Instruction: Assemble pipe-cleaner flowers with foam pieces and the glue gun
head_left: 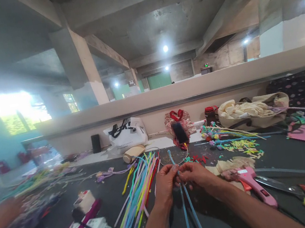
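Note:
Blue pipe cleaners (190,205) run from the near table edge up between my two hands, and a bent blue end sticks up beyond the fingertips. My left hand (166,180) pinches them from the left. From the right, my right hand (194,175) closes its fingers on the same blue strands, the two sets of fingertips almost touching. Just left of my hands lies a bundle of pipe cleaners (142,192) in blue, yellow, pink, green and red. A pink hot glue gun (256,186) rests on cloth beside my right forearm.
Scissors (289,186) with red and yellow handles lie at right. A purple power strip (83,222) with plugs sits at left, near a blurred co-worker's arm (2,219). Cut yellow pieces (242,147), a phone (180,132) and a white bag (127,136) are farther back.

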The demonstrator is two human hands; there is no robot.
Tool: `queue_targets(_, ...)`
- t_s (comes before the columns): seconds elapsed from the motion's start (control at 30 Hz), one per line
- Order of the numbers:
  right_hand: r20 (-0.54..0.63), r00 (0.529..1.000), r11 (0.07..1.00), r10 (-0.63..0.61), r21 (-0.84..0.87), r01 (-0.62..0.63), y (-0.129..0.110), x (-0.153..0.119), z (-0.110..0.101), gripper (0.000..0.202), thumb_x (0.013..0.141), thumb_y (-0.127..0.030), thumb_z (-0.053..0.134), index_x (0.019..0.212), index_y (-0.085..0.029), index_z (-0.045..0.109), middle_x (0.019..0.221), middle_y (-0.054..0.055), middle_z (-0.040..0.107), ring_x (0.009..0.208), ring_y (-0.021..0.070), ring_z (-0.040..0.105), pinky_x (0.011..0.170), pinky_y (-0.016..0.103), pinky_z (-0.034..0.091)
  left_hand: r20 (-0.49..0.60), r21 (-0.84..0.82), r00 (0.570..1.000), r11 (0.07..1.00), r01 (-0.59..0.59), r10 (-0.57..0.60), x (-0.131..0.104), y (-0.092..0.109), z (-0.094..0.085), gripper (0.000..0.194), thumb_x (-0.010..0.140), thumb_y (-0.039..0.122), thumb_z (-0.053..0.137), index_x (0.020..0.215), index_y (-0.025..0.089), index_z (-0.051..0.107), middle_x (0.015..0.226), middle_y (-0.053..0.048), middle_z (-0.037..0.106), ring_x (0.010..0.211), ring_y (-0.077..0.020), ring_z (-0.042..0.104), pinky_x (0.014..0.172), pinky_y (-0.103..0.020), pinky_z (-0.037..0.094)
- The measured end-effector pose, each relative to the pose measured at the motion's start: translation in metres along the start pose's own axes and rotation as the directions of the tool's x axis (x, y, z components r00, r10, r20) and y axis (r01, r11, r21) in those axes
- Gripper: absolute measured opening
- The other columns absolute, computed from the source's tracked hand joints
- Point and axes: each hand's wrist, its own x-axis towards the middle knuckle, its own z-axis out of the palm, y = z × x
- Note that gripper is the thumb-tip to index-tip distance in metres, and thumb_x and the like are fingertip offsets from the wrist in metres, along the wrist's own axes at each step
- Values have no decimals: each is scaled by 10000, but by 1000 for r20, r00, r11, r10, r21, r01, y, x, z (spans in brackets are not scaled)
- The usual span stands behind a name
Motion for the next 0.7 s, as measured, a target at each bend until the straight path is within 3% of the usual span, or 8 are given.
queue_targets(0.2,-142,989,957,41,-278,-80,-10,0,-19,227,662,-299,495,852,-178,525,564,-50,540,382,49,431,361,159,278,-93,7,996,1000,-4,5,-1,18,-13,394,619,462,570,866,155,558,708,-10,598,435,-57,479,368,-160,314)
queue_targets(0.3,-223,973,912,51,-387,-137,-6,3,-31,168,667,-279,462,776,-165,522,518,-49,499,355,55,405,343,167,247,-174,206,984,979,1,36,-1,30,-36,420,642,480,523,907,155,555,753,-26,599,453,-69,489,387,-168,303)
queue_targets(0.33,-239,969,891,54,-426,-155,-3,5,-32,154,649,-258,476,760,-162,522,501,-48,491,352,63,408,344,173,244,-168,361,984,933,11,53,-1,33,-44,397,655,483,498,866,154,568,719,-22,601,446,-78,484,394,-179,304)
queue_targets(0.4,-259,965,839,45,-515,-177,4,6,-29,175,594,-198,514,762,-156,532,498,-40,499,382,85,440,369,185,259,-152,695,981,719,18,122,-3,34,-56,313,681,444,460,713,161,590,594,-5,584,440,-100,478,432,-205,316)
queue_targets(0.43,-262,965,809,26,-561,-174,7,6,-26,203,566,-168,530,768,-154,540,528,-29,521,428,99,470,397,190,275,-142,766,980,642,20,139,-4,33,-59,278,664,421,485,623,167,588,543,-4,572,462,-117,490,462,-218,323)
queue_targets(0.53,-239,970,715,-52,-687,-131,11,5,-15,242,533,-126,551,773,-149,570,680,19,588,621,140,530,502,203,309,-113,866,982,499,23,150,-9,23,-58,238,595,390,563,471,187,559,500,-20,572,577,-175,541,549,-250,333)
queue_targets(0.6,-210,974,655,-82,-748,-106,11,4,-11,238,553,-130,542,787,-143,587,723,36,606,683,152,537,538,207,311,-74,940,985,341,18,153,-12,15,-53,253,611,425,539,506,197,574,569,-43,610,648,-202,564,587,-268,342)
queue_targets(0.7,-172,981,582,-92,-809,-87,9,4,-10,241,589,-143,524,817,-144,601,724,39,627,667,144,551,540,201,317,-33,973,989,232,-3,147,-14,6,-44,274,631,448,508,581,195,601,671,-81,642,722,-233,577,628,-291,357)
